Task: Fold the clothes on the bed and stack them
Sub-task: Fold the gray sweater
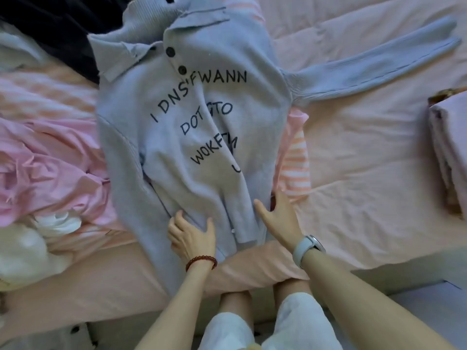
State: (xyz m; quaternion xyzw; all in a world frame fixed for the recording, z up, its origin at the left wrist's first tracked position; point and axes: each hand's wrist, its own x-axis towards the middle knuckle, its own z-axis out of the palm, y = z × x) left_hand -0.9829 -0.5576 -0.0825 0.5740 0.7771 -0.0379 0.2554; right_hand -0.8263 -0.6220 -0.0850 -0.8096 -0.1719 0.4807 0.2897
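Clothes lie across the pink bed (366, 152), and the one in the middle is a pale blue-grey collared sweater (192, 137), spread face up with its collar toward the far side and its hem toward the person at the near edge. Dark lettering runs across its crumpled front and two dark buttons sit below the collar. One sleeve (374, 69) stretches out flat to the right over the bedding; the other side is folded in over the body. The left hand (192, 236), a red bead bracelet (201, 263) on its wrist, rests on the lower part of the sweater with fingers curled into the fabric near the hem, seeming to gather a fold of it, though how firmly it grips cannot be told. The right hand (276, 215), with a pale wristwatch (307, 248) on its wrist, lies at the sweater's right lower edge, fingers straight and spread, pressing flat and holding nothing. A pink-and-white striped garment (297, 160) pokes out from under the sweater just beside that hand. To the left sits a rumpled pink garment (48, 160) with white cloth (30, 248) near it, and dark clothing (58, 26) lies at the far left corner. A folded stack (447, 152) of pale fabric sits well apart at the right edge.
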